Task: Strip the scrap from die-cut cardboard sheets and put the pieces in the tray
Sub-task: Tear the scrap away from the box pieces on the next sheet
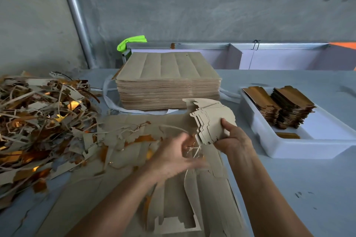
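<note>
Cardboard scrap heap [38,119] beside sheet stack [167,82]

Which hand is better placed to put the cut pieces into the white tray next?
The right hand: it already holds the bundle of cut pieces and is nearer the tray. The left hand is blurred, over the scrap.

I see a fanned bundle of die-cut pieces [212,121], grey-brown and notched, lifted at centre. The tall stack of uncut sheets [167,81] sits at twelve o'clock. The white tray [308,146] at three o'clock holds two gold-faced piles. Torn scrap [42,119] heaps at nine o'clock.
</note>
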`<state>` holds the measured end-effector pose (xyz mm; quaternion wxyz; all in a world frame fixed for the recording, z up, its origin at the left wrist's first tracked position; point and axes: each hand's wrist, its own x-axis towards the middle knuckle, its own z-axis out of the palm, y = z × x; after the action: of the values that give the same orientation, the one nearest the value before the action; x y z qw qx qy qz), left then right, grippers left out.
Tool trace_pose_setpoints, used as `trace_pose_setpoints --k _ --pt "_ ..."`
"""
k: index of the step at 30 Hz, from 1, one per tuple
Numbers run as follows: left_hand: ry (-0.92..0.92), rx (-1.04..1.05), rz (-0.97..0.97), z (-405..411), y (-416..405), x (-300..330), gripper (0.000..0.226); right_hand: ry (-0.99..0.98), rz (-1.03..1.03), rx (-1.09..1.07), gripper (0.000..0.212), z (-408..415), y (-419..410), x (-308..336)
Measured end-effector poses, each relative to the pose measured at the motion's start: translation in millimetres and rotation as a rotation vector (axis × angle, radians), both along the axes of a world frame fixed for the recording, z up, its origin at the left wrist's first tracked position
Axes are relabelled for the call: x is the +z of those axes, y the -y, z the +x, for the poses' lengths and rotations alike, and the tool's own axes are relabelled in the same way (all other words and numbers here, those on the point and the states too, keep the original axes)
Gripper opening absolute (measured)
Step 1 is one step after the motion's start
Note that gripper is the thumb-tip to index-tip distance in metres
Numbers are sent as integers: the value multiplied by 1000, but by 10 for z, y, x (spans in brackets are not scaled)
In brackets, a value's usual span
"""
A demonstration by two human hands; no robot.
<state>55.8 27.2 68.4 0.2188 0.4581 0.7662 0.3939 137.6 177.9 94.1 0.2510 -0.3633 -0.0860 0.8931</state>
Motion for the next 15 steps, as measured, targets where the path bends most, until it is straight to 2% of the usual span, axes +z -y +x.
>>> trace_pose_setpoints --k 2,4,6,9,11,12,14,15 --pt "248 -75 12 140 -109 -124 37 -6 -4 4 32 -28 39 -8" --pt "433 -6 155 170 -149 -174 2 -2 11 -14 31 -23 43 -16" --pt "569 71 264 87 -106 -183 17 19 31 -50 26 27 -6 -13" --pt "551 172 327 -141 59 -170 21 61 65 -70 22 132 -96 14" --pt "563 292 362 -319 173 -127 22 81 84 -76 11 184 -136 27" --pt "548 373 370 -414 218 -104 23 78 83 -87 12 207 -152 32" --pt "408 559 370 -600 291 -47 27 57 70 -102 14 248 -186 18" --pt "277 648 353 -693 319 -29 29 52 62 -98 12 261 -200 4"
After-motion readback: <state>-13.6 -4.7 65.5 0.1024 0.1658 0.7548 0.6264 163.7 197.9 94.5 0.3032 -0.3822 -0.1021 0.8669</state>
